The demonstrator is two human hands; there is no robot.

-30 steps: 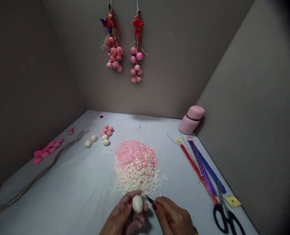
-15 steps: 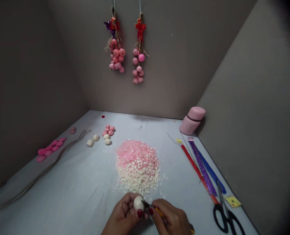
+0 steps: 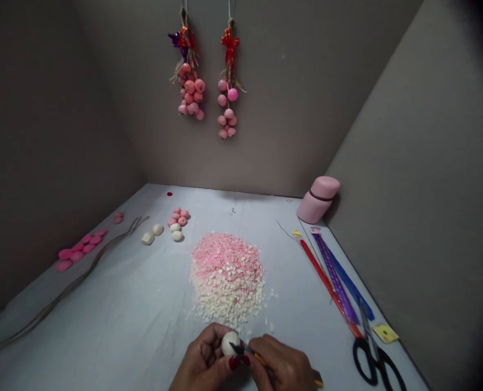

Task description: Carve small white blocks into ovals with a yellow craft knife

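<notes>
Near the bottom centre, my left hand (image 3: 206, 358) is closed around a small white ball (image 3: 228, 343), held up between fingers and thumb. My right hand (image 3: 284, 363) grips a craft knife (image 3: 259, 358) with a yellow and black handle. Its dark blade lies against the right side of the ball, and both thumbs are close together there. Just beyond my hands is a heap of shavings (image 3: 227, 277), pink at the back and white at the front. Loose flakes are scattered around it.
Left lie white balls (image 3: 148, 238), pink balls (image 3: 183, 221), bright pink pieces (image 3: 78, 255) and twine (image 3: 90, 266). Right are ribbons (image 3: 334, 277), black-handled scissors (image 3: 374, 358), a yellow card (image 3: 386, 333) and a pink flask (image 3: 318, 200). Two ball strings (image 3: 190, 89) hang at the back wall (image 3: 282, 125).
The blade has shifted across the ball's face, its dark tip now lower on it. My thumbs have drawn closer together. The whole view has moved slightly.
</notes>
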